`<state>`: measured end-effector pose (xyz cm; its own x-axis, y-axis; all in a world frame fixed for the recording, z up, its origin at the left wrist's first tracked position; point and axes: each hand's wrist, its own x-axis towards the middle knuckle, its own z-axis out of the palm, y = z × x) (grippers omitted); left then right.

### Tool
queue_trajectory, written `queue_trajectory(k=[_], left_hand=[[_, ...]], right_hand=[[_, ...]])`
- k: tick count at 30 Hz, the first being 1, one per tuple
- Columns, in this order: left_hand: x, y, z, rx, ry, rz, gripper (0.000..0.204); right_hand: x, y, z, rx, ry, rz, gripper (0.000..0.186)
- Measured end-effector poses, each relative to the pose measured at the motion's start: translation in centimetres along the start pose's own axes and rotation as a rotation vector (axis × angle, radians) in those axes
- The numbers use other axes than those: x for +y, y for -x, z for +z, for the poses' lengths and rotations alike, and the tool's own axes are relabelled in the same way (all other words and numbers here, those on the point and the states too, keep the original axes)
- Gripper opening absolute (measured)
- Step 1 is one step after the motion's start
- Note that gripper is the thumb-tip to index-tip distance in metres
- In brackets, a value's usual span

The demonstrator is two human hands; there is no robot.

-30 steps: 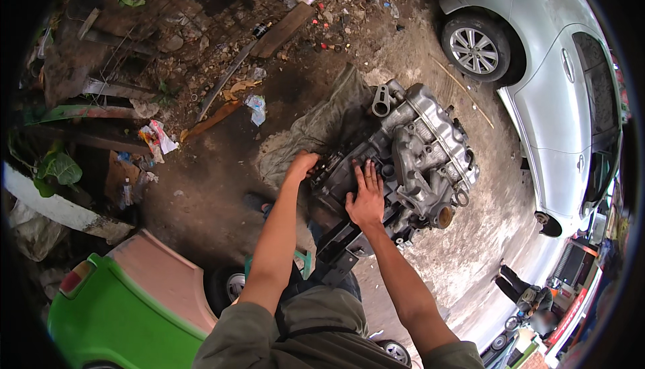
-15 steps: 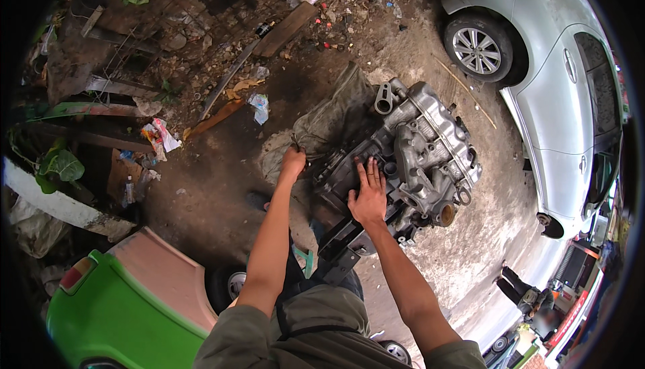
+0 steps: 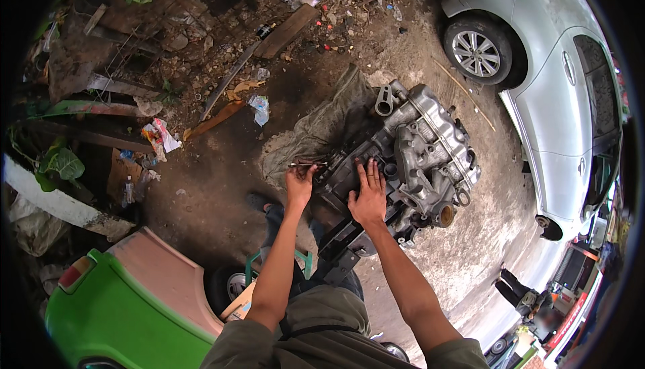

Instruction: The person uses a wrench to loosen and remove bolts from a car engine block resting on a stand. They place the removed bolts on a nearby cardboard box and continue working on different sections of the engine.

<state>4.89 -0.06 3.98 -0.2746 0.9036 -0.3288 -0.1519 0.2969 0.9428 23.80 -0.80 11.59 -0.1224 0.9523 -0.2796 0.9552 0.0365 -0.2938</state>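
Observation:
A large grey metal car engine (image 3: 423, 142) lies tilted on the ground in front of me, with dark block parts on its left. My right hand (image 3: 368, 198) rests on the dark part of the engine, fingers spread and nothing in its grasp. Beside the engine's left edge, my left hand (image 3: 299, 184) is closed around a slim metal tool (image 3: 304, 164). The tool lies roughly level and points toward the engine's edge; its exact kind is too small to tell. Beneath the engine's far left side spreads a dirty greyish cloth (image 3: 316, 124).
A silver car (image 3: 544, 100) stands on the right, a green and pinkish car body (image 3: 127, 302) at the lower left. Planks (image 3: 289, 30) and litter cover the ground at the far left. A green stool (image 3: 306, 261) is by my legs. Another person (image 3: 521, 292) is at the lower right.
My left hand has come nearer to me and slightly right, and the slim tool has turned from upright to level. My right hand stays on the engine. More of the green stool shows.

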Motion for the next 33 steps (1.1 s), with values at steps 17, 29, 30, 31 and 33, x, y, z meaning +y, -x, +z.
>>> queue_trajectory(k=[17,29,30,31,33], left_hand=[[1.5,0.3,0.4,-0.038,-0.266,0.261,0.011],[2.0,-0.1,-0.5,-0.242,-0.503,0.072,0.023],[2.1,-0.2,-0.6,-0.266,-0.508,0.097,0.026],[2.3,-0.3,-0.7,-0.287,-0.514,0.123,0.028],[2.7,-0.4,-0.8,-0.280,-0.517,0.217,0.026]], right_hand=[[1.3,1.2,-0.5,-0.041,-0.105,-0.076,0.078],[1.4,3.7,1.7,0.153,-0.109,-0.054,0.072],[1.4,3.7,1.6,0.154,-0.111,-0.050,0.073],[1.3,3.7,1.5,0.154,-0.111,-0.044,0.073],[1.1,3.6,1.5,0.154,-0.115,-0.042,0.074]])
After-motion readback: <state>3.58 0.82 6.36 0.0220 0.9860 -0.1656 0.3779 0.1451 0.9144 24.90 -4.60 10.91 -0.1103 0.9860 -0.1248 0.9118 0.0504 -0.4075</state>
